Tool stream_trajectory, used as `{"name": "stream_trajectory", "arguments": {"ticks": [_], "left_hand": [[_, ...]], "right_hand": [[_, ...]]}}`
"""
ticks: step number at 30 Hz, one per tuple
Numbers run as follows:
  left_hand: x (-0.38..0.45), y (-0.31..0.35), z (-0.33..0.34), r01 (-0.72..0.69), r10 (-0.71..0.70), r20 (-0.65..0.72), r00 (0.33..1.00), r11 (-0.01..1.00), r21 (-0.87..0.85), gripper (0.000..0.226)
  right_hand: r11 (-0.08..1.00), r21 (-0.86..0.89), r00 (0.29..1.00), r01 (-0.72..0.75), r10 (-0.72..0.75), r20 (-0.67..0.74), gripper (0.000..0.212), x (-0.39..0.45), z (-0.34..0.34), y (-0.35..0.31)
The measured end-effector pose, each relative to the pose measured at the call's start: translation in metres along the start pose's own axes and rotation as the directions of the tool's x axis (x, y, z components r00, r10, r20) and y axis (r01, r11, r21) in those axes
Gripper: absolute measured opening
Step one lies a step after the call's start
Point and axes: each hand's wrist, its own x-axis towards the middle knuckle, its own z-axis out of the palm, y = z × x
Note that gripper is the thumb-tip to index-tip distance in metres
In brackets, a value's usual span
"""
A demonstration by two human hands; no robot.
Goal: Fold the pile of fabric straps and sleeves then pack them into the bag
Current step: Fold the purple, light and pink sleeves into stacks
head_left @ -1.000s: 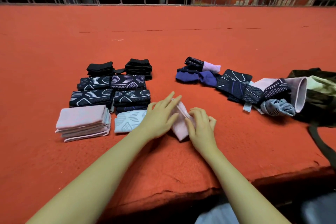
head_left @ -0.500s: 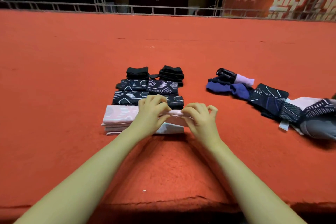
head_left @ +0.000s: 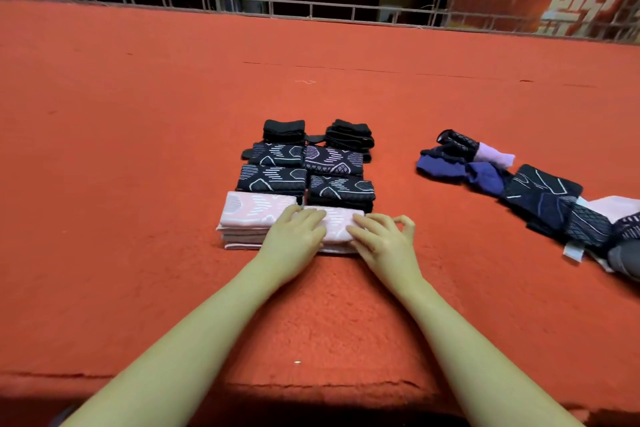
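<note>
**Folded pink sleeve pressed onto the near stack; loose pile not yet folded**

The red felt-covered platform (head_left: 138,184) carries everything: a nappy, matte surface with a ragged front edge. On it, the folded stacks (head_left: 304,170) stand in two tidy columns, black at the back, dark patterned knit in the middle, pale pink nearest. Well apart to the right lies the unfolded pile (head_left: 540,198), a limp heap of navy, purple and pink stretch fabric. No bag shows in this view.

The step in hand looks like settling a folded pink sleeve (head_left: 337,227) on the near right stack. The left hand (head_left: 294,236) lies flat on it, fingers straight and together; the right hand (head_left: 381,236) presses its right end, fingers lightly spread and slightly bent.

Next, probably, a reach right for another soft piece.
</note>
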Motion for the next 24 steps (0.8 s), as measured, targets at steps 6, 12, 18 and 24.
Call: {"name": "stream_trajectory", "arguments": {"ticks": [6,12,18,24], "left_hand": [[-0.001,0.003,0.015,0.051,-0.058,0.134,0.989,0.997,0.056,0.034],[0.006,0.006,0.016,0.040,-0.048,0.157,0.986,0.998,0.055,0.033],[0.004,0.025,0.017,0.135,-0.146,0.293,0.945,0.989,0.056,0.051],[0.002,0.034,0.008,0.253,-0.240,0.356,0.903,0.967,0.011,0.071]], "right_hand": [[0.979,0.139,0.975,-0.146,0.119,0.190,0.038,-0.012,0.007,0.003],[0.987,0.143,0.994,-0.070,0.057,0.089,0.029,-0.003,0.001,0.011],[0.982,0.089,0.947,-0.168,0.136,0.292,0.052,-0.010,-0.001,0.008],[0.977,-0.074,0.830,-0.201,0.210,0.517,0.053,-0.015,-0.002,0.003]]}}
